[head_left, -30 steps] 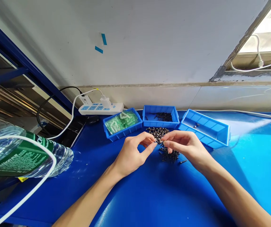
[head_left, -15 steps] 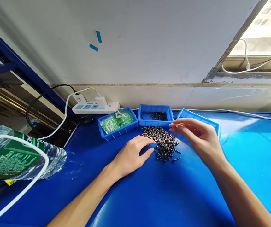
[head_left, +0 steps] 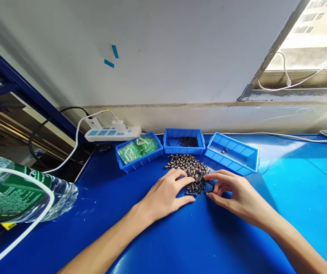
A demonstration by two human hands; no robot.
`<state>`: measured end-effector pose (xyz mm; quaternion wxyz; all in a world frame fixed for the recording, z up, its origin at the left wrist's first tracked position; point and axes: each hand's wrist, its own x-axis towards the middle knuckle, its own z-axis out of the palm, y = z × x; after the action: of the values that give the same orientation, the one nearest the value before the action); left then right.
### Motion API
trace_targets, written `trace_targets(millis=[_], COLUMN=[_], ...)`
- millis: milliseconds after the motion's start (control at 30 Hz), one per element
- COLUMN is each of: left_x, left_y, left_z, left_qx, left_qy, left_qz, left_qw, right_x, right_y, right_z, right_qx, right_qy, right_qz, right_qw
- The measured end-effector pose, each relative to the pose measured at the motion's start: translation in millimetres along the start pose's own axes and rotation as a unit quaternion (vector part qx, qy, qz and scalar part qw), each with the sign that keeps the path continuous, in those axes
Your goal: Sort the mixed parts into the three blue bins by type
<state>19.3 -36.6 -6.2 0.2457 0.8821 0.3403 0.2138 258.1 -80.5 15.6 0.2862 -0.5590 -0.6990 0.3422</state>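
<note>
A mixed pile of screws (head_left: pixel 184 163) lies on the blue table, bronze-coloured ones at the back and black ones (head_left: pixel 196 184) at the front. At the pile's left front edge rests my left hand (head_left: pixel 166 194), its thumb and fingers apart and the fingertips touching the black screws. My right hand (head_left: pixel 234 192) is low at the pile's right side, thumb and index finger spread around a few black screws at the edge. Behind the pile, a blue bin (head_left: pixel 184 150) contains black screws. The right blue bin (head_left: pixel 232 164) has a few small bronze-coloured pieces inside.
A third blue bin (head_left: pixel 140 163) at the left holds green-and-clear plastic packets (head_left: pixel 130 151). Behind it, a white power strip (head_left: pixel 113 133) with plugs lies along the wall. A large water bottle (head_left: pixel 23 190) lies at the left, with a white cable (head_left: pixel 45 213) passing in front.
My right hand has come down and left from above the right bin to the pile, uncovering that bin. My left hand has shifted slightly right, onto the black screws.
</note>
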Motion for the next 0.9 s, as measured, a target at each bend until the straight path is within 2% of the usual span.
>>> trace_targets(millis=[133,267,433,633,700,767,900], left_x=[13,20,11,-3,-5,-7,-8], left_y=[-2,-11,-23,-34,-35,-35,-32], left_z=[-12.8,-30.6,-41.8,-36.2,-34.4,-33.7,-35.0], left_qx=[-0.045,-0.058,-0.040,-0.027,-0.009,0.008,0.027], left_qy=[-0.049,-0.079,-0.040,0.016,0.033,0.044,0.042], left_qz=[-0.037,-0.030,-0.029,-0.041,-0.033,-0.013,0.027], left_qw=[0.997,0.995,0.998,0.999,0.999,0.999,0.998], right_x=[12,24,46,72,72,68,61], right_y=[1,-10,-27,-39,-37,-32,-18], right_z=[8,13,17,11,8,3,-6], right_qx=[0.016,-0.021,-0.084,-0.122,-0.097,-0.058,0.087], right_qy=[-0.007,-0.040,-0.104,-0.178,-0.180,-0.140,-0.096], right_qz=[-0.018,-0.035,-0.049,-0.074,-0.079,-0.083,-0.023], right_qw=[1.000,0.998,0.990,0.974,0.976,0.985,0.991])
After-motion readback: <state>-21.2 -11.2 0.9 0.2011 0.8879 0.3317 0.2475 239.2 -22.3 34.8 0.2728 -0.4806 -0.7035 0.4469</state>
